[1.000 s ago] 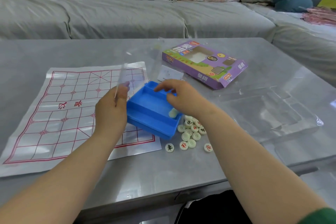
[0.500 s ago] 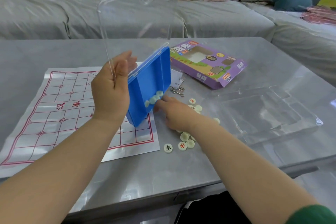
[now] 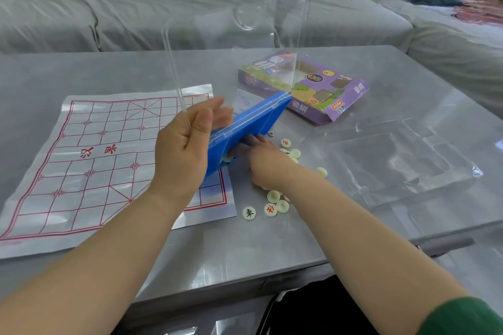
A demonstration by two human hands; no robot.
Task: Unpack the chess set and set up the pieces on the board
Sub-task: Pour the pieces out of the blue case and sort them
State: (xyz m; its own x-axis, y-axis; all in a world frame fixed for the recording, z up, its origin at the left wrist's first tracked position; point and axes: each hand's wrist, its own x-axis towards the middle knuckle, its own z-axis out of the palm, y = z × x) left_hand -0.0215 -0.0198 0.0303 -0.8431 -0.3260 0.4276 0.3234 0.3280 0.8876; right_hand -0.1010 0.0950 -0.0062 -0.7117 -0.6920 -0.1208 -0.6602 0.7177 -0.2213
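Observation:
My left hand [image 3: 185, 149] grips the blue plastic case [image 3: 250, 122] by its left end, thumb on the edge of the clear lid [image 3: 234, 35], which stands open above it. The case is tipped steeply, with its open side facing right and down. My right hand [image 3: 261, 163] reaches under it, fingers stretched into the case mouth where a few pale pieces [image 3: 226, 158] show. Several round cream chess pieces [image 3: 270, 209] lie loose on the table around my right wrist. The paper board [image 3: 81, 158] with its red grid lies flat at the left.
A purple cardboard box [image 3: 313, 84] lies behind the case, beside a small white leaflet [image 3: 245, 100]. A clear plastic insert tray [image 3: 394, 163] sits at the right of the grey table [image 3: 272, 247]. A grey sofa [image 3: 190, 8] runs along the far side.
The case went from lying low on the table to lifted and tipped steeply, with the lid raised. My right hand moved from the case's top to its lower mouth. More pieces lie on the table.

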